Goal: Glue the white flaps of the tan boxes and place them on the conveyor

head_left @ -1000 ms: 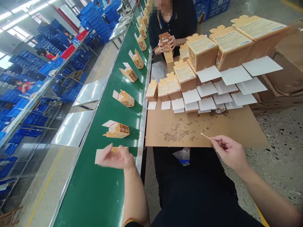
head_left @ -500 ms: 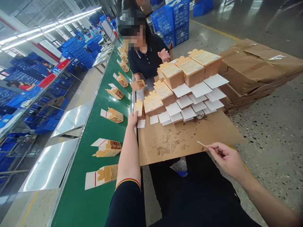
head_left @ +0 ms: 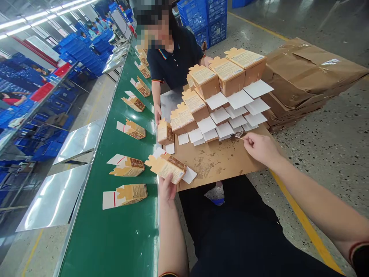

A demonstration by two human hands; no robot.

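Observation:
My left hand (head_left: 167, 189) grips a tan and brown cardboard box (head_left: 167, 167) from below, its white flaps sticking out at both ends. The box is tilted above the near left corner of the cardboard-covered table (head_left: 201, 175). Between the fingertips of my right hand (head_left: 263, 151) is a thin stick like a cotton swab (head_left: 240, 138). Its tip is at a small round clear dish (head_left: 239, 132), partly tucked under the white flaps of the stacked boxes (head_left: 227, 77). Whether the tip touches the dish's contents is too small to tell.
A green conveyor belt (head_left: 86, 246) on the left carries several spaced boxes. Across the table a co-worker's hand (head_left: 157, 114) is close to another box (head_left: 165, 132). Large brown cartons (head_left: 308, 77) stand at right, blue crates (head_left: 216, 23) behind.
My left hand has come nearer, now with a box in its grasp; the box it touched before stays at the table's left edge. My right hand has carried the swab forward to the dish.

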